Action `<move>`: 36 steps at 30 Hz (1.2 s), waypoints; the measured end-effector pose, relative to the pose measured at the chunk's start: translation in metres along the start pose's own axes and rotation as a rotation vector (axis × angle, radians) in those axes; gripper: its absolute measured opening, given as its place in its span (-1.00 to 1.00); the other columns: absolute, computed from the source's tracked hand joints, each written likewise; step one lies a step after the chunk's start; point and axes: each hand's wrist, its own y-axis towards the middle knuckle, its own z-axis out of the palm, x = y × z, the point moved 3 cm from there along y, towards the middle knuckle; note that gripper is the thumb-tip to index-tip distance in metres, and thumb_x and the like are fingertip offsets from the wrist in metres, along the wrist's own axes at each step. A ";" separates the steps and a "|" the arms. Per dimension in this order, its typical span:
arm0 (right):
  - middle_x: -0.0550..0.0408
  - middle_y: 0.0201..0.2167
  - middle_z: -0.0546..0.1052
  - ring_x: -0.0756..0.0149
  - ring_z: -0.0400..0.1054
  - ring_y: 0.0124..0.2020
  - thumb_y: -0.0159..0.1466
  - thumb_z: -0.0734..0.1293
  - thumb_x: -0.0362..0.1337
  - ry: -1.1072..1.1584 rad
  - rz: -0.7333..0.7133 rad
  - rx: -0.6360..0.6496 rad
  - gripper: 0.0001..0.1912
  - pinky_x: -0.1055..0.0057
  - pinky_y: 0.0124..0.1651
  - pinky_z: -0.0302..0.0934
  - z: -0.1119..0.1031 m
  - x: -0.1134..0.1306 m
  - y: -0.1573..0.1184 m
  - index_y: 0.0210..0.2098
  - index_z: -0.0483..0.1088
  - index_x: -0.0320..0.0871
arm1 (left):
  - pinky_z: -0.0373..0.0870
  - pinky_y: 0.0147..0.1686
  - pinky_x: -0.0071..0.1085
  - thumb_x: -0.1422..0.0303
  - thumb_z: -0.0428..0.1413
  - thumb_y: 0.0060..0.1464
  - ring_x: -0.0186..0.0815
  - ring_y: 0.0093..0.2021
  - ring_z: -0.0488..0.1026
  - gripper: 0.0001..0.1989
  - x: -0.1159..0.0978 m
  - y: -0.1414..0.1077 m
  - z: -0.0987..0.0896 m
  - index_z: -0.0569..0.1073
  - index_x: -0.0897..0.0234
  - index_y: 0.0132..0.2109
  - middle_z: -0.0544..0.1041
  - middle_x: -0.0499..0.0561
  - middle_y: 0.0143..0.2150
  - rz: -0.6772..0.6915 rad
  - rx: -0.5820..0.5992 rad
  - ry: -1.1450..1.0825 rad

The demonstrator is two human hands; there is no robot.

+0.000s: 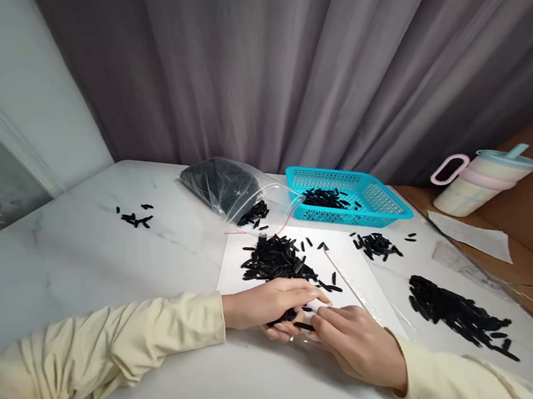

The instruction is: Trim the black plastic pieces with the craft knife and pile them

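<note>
My left hand (277, 297) is curled, palm partly hidden, around several small black elongated pieces (289, 315). Close against it, my right hand (357, 343) has its thumb and fingers pinched together on one slim black piece (303, 326). What the pieces are exactly I cannot make out. Just beyond my hands, a heap of the same black pieces (276, 257) lies on a white sheet (229, 266), with a few scattered to its right. A narrow clear plastic strip (353, 283) lies on the sheet, right of the heap.
A turquoise basket (350, 216) at the back holds more black pieces. Beside it lies a clear bag (221, 183) with dark contents. Other piles (459, 310) (377, 244) lie at right, and a small group (137, 220) at far left. A tumbler (484, 182) stands tilted in view on the brown surface.
</note>
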 end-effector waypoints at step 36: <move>0.20 -0.67 0.27 0.48 0.04 -0.71 0.37 -0.02 -0.37 0.113 -0.068 -0.148 -0.73 0.43 -0.66 -0.15 -0.010 -0.008 -0.010 -0.44 0.14 -0.19 | -0.06 -0.76 -0.58 0.11 -0.10 0.16 -0.57 -0.76 -0.07 -0.60 0.003 -0.006 0.000 0.28 0.33 -0.49 0.05 -0.23 -0.77 0.034 -0.069 0.256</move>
